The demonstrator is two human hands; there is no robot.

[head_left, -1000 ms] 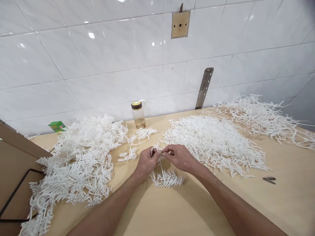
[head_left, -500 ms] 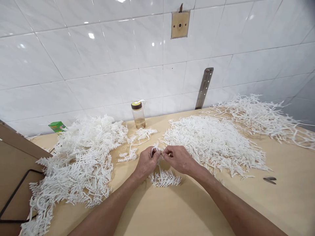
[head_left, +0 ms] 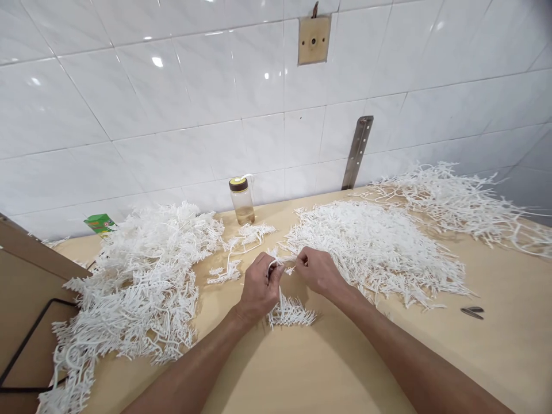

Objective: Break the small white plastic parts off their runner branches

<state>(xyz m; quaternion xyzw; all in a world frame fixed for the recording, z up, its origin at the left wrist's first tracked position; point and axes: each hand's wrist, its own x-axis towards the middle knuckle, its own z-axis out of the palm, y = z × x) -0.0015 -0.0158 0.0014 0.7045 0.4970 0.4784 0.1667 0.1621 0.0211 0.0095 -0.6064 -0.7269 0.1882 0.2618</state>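
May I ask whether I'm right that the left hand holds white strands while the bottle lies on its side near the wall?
Not quite: the bottle stands upright near the wall, as the head view shows. The left hand does hold white strands.

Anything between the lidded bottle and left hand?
Yes: in the head view, a loose cluster of white branched strands lies between the lidded bottle and left hand.

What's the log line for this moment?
left hand: pinching white strand | right hand: apart, contents unclear | bottle: upright, untouched
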